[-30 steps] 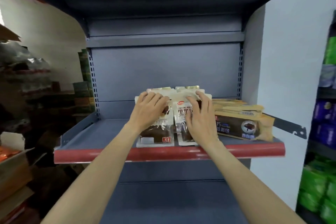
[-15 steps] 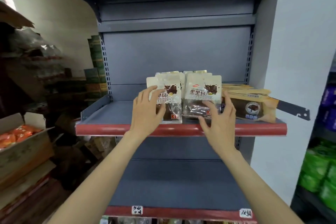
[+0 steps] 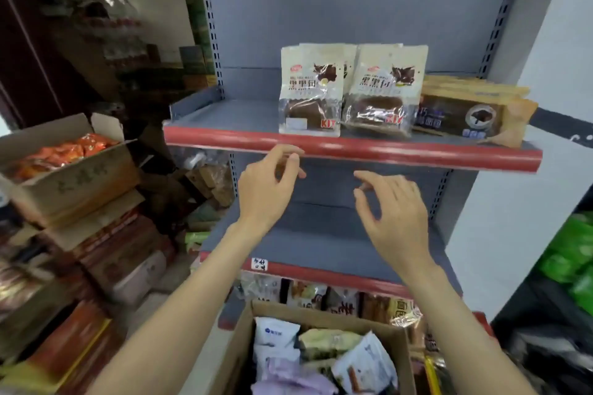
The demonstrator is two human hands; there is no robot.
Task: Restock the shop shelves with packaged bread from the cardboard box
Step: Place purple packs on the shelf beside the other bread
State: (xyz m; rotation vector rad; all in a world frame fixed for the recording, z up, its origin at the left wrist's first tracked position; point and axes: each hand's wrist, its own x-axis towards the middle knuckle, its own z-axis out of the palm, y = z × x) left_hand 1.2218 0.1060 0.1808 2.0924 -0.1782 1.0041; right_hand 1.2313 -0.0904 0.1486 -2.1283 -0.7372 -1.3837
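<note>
Head view: nearest, cardboard box (image 3: 399, 346) holds mixed snack packets, its lower part cut off. Left hand (image 3: 266, 189) and right hand (image 3: 393, 218) hover empty, fingers loosely spread. Beyond, two bread packs (image 3: 348, 90) stand upright on the red-edged shelf (image 3: 353, 149); brown packs (image 3: 471, 112) beside, print blurred.

I've let go of the two bread packs (image 3: 349, 90); they stand upright on the shelf (image 3: 353, 149), and my left hand (image 3: 268, 189) and right hand (image 3: 393, 218) have dropped below it, empty.
</note>
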